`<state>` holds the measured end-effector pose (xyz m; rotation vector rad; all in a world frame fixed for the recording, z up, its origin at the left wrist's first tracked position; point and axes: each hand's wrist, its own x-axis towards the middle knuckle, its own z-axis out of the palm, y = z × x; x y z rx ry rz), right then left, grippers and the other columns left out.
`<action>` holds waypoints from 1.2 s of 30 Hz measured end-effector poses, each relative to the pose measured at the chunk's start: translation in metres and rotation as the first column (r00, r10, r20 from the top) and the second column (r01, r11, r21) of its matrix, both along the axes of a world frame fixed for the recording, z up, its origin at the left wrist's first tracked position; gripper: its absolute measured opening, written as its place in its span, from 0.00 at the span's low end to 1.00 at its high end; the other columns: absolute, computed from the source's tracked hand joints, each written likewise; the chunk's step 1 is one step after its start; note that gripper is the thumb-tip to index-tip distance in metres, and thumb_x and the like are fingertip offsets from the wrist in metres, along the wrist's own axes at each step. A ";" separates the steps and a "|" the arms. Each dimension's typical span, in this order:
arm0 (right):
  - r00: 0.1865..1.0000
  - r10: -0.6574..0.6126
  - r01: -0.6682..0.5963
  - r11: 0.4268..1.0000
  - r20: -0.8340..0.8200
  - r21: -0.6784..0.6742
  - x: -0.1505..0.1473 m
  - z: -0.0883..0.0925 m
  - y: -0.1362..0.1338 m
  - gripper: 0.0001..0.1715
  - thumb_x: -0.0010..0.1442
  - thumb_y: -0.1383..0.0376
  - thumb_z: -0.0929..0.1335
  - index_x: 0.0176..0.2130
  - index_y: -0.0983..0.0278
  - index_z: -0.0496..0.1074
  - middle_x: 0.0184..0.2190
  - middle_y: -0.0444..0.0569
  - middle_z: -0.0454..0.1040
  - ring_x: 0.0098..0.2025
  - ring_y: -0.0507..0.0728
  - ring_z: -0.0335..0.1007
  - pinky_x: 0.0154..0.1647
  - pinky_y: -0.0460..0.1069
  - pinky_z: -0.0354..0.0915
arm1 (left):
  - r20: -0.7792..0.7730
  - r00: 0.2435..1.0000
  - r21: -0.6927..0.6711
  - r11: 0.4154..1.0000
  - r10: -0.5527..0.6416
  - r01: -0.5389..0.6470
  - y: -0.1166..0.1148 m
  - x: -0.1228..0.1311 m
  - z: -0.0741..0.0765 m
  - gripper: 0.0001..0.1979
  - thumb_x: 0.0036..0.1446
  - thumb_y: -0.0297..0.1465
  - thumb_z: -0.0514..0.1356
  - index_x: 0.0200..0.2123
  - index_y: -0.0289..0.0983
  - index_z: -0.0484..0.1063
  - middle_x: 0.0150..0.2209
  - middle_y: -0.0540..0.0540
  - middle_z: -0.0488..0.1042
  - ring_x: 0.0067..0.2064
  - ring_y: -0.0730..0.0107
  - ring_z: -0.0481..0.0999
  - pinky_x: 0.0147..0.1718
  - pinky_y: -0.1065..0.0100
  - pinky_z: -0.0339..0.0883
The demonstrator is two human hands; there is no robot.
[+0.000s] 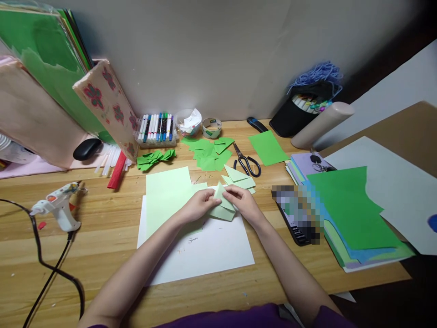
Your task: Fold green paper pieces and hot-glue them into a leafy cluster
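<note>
Between my two hands is a folded piece of pale green paper (221, 212), its pointed tip upward, just over a white sheet (218, 253). My left hand (198, 205) pinches its left side with the thumb in front. On the other side, my right hand (241, 200) grips the paper near its tip with thumb and fingers. A large pale green sheet (167, 191) lies under and left of my left hand. Just beyond my right hand rest several folded pale green pieces (239, 177) and black-handled scissors (246, 161).
Dark green cut pieces (208, 152) lie toward the wall, near a tape roll (212, 128) and a box of markers (157, 130). A corded glue gun (61, 207) is at left. To the right are a phone (295, 216) and stacked coloured paper (348, 209).
</note>
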<state>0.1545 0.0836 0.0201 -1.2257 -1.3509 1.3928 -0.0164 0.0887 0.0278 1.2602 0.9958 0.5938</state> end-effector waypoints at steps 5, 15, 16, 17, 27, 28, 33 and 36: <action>0.998 -0.025 0.018 0.992 -0.051 -0.128 0.003 -0.003 0.001 0.14 0.47 0.56 0.71 0.26 0.66 0.71 0.23 0.43 0.69 0.26 0.50 0.64 0.27 0.44 0.61 | -0.173 0.964 0.119 0.976 0.202 -0.183 -0.004 0.006 -0.007 0.15 0.48 0.41 0.59 0.23 0.33 0.68 0.21 0.52 0.63 0.23 0.77 0.57 0.22 0.73 0.49; 0.987 -0.156 0.150 0.973 -0.023 -0.178 -0.002 -0.004 0.001 0.17 0.42 0.55 0.73 0.22 0.66 0.70 0.16 0.40 0.65 0.16 0.47 0.56 0.15 0.43 0.55 | -0.256 0.950 0.190 0.973 0.178 -0.131 -0.006 0.007 -0.004 0.16 0.50 0.40 0.56 0.19 0.35 0.66 0.17 0.53 0.60 0.21 0.76 0.54 0.20 0.72 0.47; 0.985 -0.172 0.167 0.970 -0.015 -0.176 -0.003 -0.004 0.000 0.17 0.42 0.55 0.73 0.22 0.66 0.70 0.15 0.40 0.64 0.15 0.47 0.56 0.15 0.43 0.55 | -0.262 0.948 0.191 0.973 0.179 -0.130 -0.006 0.007 -0.004 0.16 0.50 0.40 0.56 0.18 0.35 0.66 0.17 0.53 0.59 0.21 0.76 0.54 0.20 0.72 0.47; 0.984 -0.180 0.175 0.969 -0.011 -0.174 -0.004 -0.005 0.000 0.17 0.43 0.55 0.73 0.22 0.66 0.70 0.15 0.40 0.64 0.15 0.47 0.56 0.15 0.43 0.54 | -0.270 0.946 0.195 0.973 0.178 -0.128 -0.006 0.006 -0.004 0.16 0.50 0.39 0.56 0.18 0.35 0.66 0.17 0.54 0.59 0.21 0.76 0.54 0.20 0.72 0.47; 0.984 -0.176 0.174 0.981 -0.025 -0.088 -0.005 -0.006 0.000 0.16 0.47 0.55 0.70 0.24 0.66 0.71 0.17 0.41 0.66 0.17 0.48 0.57 0.18 0.44 0.56 | -0.219 0.966 0.158 0.982 0.139 -0.106 -0.009 0.009 -0.001 0.15 0.51 0.39 0.55 0.21 0.34 0.68 0.19 0.52 0.63 0.23 0.74 0.59 0.23 0.72 0.51; 0.979 -0.201 0.199 0.977 -0.019 -0.077 -0.006 -0.006 0.000 0.16 0.47 0.54 0.70 0.24 0.66 0.71 0.18 0.42 0.66 0.18 0.48 0.57 0.18 0.44 0.56 | -0.189 0.969 0.148 0.980 0.159 -0.132 -0.010 0.010 -0.002 0.13 0.50 0.39 0.57 0.24 0.34 0.70 0.21 0.51 0.66 0.24 0.73 0.61 0.24 0.72 0.53; 0.975 -0.224 0.223 0.973 -0.004 -0.053 -0.009 -0.006 -0.002 0.16 0.48 0.54 0.70 0.25 0.65 0.71 0.18 0.42 0.67 0.18 0.48 0.57 0.19 0.44 0.57 | -0.112 0.952 0.054 0.958 0.285 -0.281 -0.013 0.015 -0.008 0.12 0.45 0.36 0.62 0.30 0.33 0.71 0.27 0.47 0.73 0.27 0.70 0.69 0.26 0.72 0.59; 0.983 -0.181 0.180 0.981 -0.012 -0.071 -0.007 -0.007 0.000 0.15 0.50 0.55 0.69 0.28 0.65 0.72 0.17 0.41 0.65 0.18 0.48 0.57 0.20 0.45 0.57 | -0.080 0.951 -0.032 0.953 0.297 -0.301 -0.013 0.015 -0.012 0.11 0.44 0.35 0.62 0.28 0.33 0.70 0.25 0.47 0.73 0.25 0.71 0.70 0.24 0.72 0.59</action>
